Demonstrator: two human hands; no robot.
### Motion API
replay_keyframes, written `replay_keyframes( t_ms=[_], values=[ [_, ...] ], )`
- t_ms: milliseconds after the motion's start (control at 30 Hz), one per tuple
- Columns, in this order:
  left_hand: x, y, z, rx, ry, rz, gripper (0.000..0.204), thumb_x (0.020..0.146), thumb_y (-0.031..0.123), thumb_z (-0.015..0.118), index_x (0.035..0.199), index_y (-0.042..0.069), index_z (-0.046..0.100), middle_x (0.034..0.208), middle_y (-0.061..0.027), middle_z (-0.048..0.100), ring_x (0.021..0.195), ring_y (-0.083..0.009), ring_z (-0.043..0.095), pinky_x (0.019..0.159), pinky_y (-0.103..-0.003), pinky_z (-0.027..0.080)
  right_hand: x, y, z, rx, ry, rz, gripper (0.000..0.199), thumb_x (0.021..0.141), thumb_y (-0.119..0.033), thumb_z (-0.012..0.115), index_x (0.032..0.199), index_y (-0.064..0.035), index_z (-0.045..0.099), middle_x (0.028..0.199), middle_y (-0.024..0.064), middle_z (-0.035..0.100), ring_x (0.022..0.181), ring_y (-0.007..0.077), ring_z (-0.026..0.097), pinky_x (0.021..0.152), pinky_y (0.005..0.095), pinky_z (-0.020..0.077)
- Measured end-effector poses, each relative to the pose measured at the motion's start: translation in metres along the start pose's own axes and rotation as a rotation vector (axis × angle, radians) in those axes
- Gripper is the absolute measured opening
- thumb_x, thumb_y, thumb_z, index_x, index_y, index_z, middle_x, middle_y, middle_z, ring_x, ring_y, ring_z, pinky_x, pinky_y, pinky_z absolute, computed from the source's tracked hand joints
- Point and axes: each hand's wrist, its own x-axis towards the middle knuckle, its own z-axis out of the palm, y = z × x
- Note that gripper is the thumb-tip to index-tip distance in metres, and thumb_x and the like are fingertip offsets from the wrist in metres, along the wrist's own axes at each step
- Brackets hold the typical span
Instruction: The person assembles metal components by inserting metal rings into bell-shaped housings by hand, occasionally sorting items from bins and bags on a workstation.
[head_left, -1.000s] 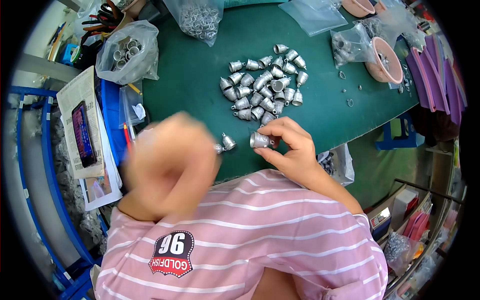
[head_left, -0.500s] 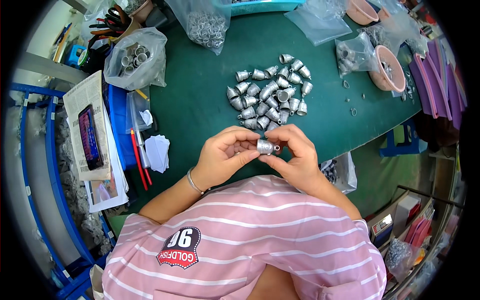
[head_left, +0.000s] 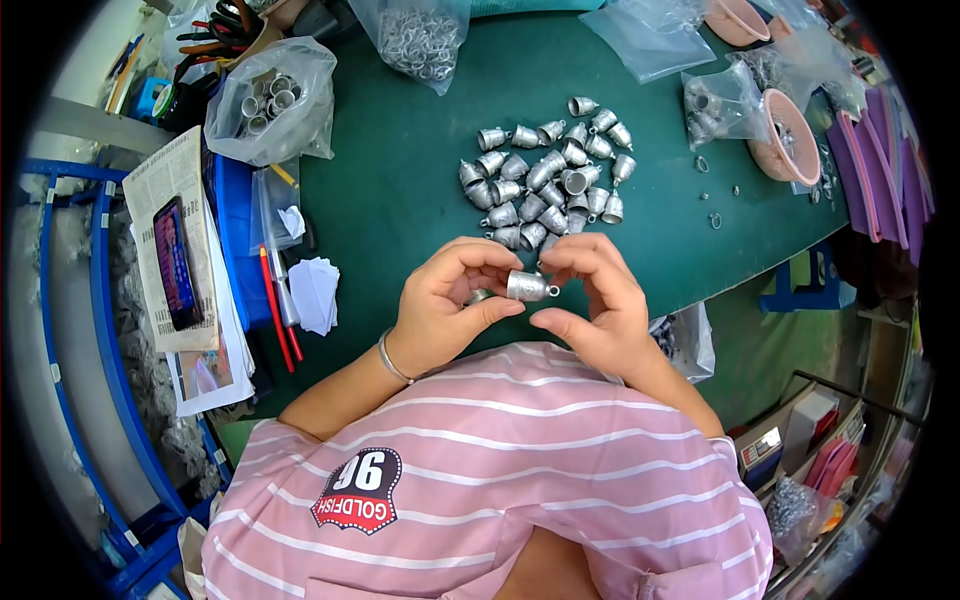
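In front of my chest my left hand (head_left: 450, 295) pinches a small silver metal bell (head_left: 528, 287) between thumb and fingers. The bell lies on its side, its ring loop pointing right. A second bit of silver metal (head_left: 480, 296) shows inside the curl of that hand; its full shape is hidden. My right hand (head_left: 600, 300) is beside the loop end, thumb and fingers apart, with nothing visible in it. Just beyond both hands, a loose pile of similar bells (head_left: 548, 172) is spread over the green table (head_left: 400, 180).
A bag of metal cups (head_left: 270, 105) and a bag of rings (head_left: 420, 45) are at the back left. Toward the right are a pink basket (head_left: 785, 140) and a few loose rings. Red pencils (head_left: 275, 310), paper slips (head_left: 316, 295) and a phone (head_left: 177, 262) lie left.
My right thumb and fingers have come away from the bell, which stays in my left hand. The view has shifted slightly.
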Motion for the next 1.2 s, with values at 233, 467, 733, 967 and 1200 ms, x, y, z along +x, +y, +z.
replay_keyframes(
  t_ms=[233, 467, 733, 967, 1200],
  values=[
    [-0.002, -0.001, 0.001, 0.217, 0.048, 0.175, 0.041, 0.070, -0.009, 0.069, 0.106, -0.001, 0.052, 0.105, -0.0126, 0.052, 0.094, -0.0193, 0.058, 0.078, -0.028, 0.051, 0.002, 0.005, -0.004, -0.074, -0.172, -0.024, 0.027, 0.074, 0.001, 0.068, 0.100, 0.0004, 0.061, 0.096, 0.0122, 0.061, 0.081, 0.0192, 0.059, 0.065, 0.0276, 0.0486],
    [-0.002, 0.013, -0.006, 0.376, -0.031, 0.235, 0.044, 0.072, -0.010, 0.067, 0.110, 0.000, 0.047, 0.106, -0.0139, 0.050, 0.093, -0.0205, 0.057, 0.078, -0.030, 0.050, -0.004, 0.017, 0.000, 0.122, -0.164, 0.138, 0.023, 0.074, 0.002, 0.067, 0.096, 0.0007, 0.062, 0.100, 0.0122, 0.061, 0.086, 0.0188, 0.061, 0.070, 0.0276, 0.0503],
    [0.002, 0.022, -0.033, 1.090, -0.352, 0.092, 0.022, 0.065, 0.006, 0.074, 0.084, 0.007, 0.061, 0.082, -0.0058, 0.059, 0.073, -0.0218, 0.057, 0.066, -0.032, 0.043, -0.008, 0.026, -0.008, 1.056, -0.069, 0.406, 0.030, 0.081, -0.001, 0.056, 0.109, -0.0005, 0.045, 0.096, 0.0155, 0.056, 0.090, 0.0231, 0.060, 0.070, 0.0311, 0.0542],
    [-0.001, 0.008, -0.028, 0.863, 0.039, -0.004, 0.017, 0.069, -0.004, 0.065, 0.084, 0.003, 0.064, 0.081, -0.0074, 0.061, 0.073, -0.0162, 0.060, 0.065, -0.024, 0.047, -0.004, 0.021, -0.004, -0.019, -0.216, 0.165, 0.024, 0.073, 0.006, 0.063, 0.096, 0.0004, 0.061, 0.091, 0.0089, 0.056, 0.073, 0.0131, 0.055, 0.061, 0.0240, 0.0451],
    [-0.001, 0.011, -0.008, 0.004, 0.148, -0.254, 0.011, 0.082, -0.005, 0.059, 0.092, -0.006, 0.062, 0.087, -0.0075, 0.062, 0.080, -0.0116, 0.060, 0.072, -0.024, 0.051, -0.002, 0.014, 0.003, 0.003, -0.221, 0.152, 0.025, 0.075, -0.001, 0.067, 0.099, 0.0009, 0.061, 0.091, 0.0104, 0.059, 0.069, 0.0151, 0.056, 0.059, 0.0248, 0.0459]
  ],
)
